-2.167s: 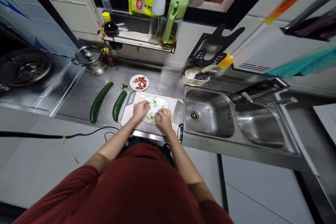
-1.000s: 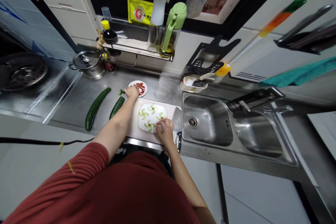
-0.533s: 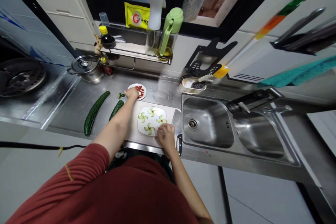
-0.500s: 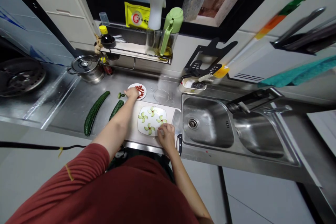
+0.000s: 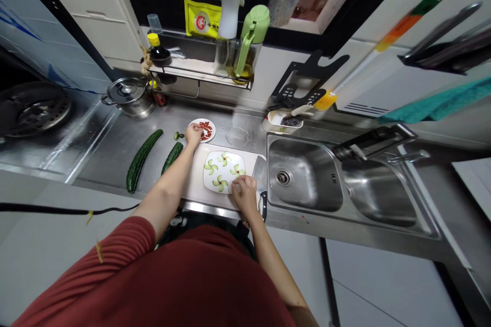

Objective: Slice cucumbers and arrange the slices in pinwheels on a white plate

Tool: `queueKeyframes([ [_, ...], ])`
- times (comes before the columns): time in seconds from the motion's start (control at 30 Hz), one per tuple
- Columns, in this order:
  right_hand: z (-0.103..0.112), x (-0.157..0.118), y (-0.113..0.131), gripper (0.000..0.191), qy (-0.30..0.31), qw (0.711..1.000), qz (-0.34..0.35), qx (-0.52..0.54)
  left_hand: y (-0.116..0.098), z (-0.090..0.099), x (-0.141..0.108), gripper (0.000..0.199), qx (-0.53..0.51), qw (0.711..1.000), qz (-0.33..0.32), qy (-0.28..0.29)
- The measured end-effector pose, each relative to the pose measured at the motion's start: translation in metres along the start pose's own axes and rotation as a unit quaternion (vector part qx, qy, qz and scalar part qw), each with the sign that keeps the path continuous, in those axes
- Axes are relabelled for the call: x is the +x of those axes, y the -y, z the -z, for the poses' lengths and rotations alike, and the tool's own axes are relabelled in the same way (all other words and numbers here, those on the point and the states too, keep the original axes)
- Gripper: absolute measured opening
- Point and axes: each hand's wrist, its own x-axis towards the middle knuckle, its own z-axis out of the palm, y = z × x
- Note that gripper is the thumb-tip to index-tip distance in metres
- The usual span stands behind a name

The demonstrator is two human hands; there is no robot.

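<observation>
A white square plate [image 5: 215,174] with several cucumber-slice flowers [image 5: 223,158] sits on a white cutting board [image 5: 194,184]. My right hand [image 5: 244,191] rests on the plate's near right corner. My left hand [image 5: 194,134] reaches to a small round dish of red berries [image 5: 207,128] behind the board, fingers bent over its left edge. Whether the fingers hold berries is hidden. A red dot lies on the right-hand flower [image 5: 238,170].
Two whole cucumbers [image 5: 143,158] [image 5: 172,157] lie left of the board, with cut ends [image 5: 178,136] nearby. A lidded pot [image 5: 128,94] stands at the back left. A double sink [image 5: 307,176] is right of the board. A knife [image 5: 263,203] lies at the counter edge. A shelf holds bottles [image 5: 249,36].
My left hand left the plate and reached back to the dish of red berries, where it stays. My right hand slid to the plate's near right corner.
</observation>
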Motion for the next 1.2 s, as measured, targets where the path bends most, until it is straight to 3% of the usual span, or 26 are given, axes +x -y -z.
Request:
queueKeyframes([
  [0.17, -0.002, 0.001, 0.000, 0.014, -0.006, 1.000, 0.005, 0.006, 0.003, 0.001, -0.006, 0.023, -0.118, 0.993, -0.002, 0.001],
  [0.33, -0.006, 0.002, 0.002, 0.014, -0.005, 1.000, 0.010, 0.007, -0.009, 0.007, -0.023, 0.027, -0.242, 0.970, -0.018, 0.017],
  [0.57, -0.006, 0.011, 0.004, 0.015, -0.004, 1.000, 0.013, 0.016, -0.029, 0.021, -0.059, 0.026, -0.301, 0.952, -0.032, 0.045],
  [0.83, 0.002, 0.035, 0.010, 0.016, -0.018, 0.999, 0.021, 0.043, -0.033, 0.040, -0.104, 0.031, -0.308, 0.936, -0.125, 0.112],
  [1.2, 0.016, 0.077, 0.033, 0.016, -0.008, 0.997, 0.068, 0.035, -0.029, 0.064, -0.154, 0.030, -0.184, 0.939, -0.211, 0.198],
])
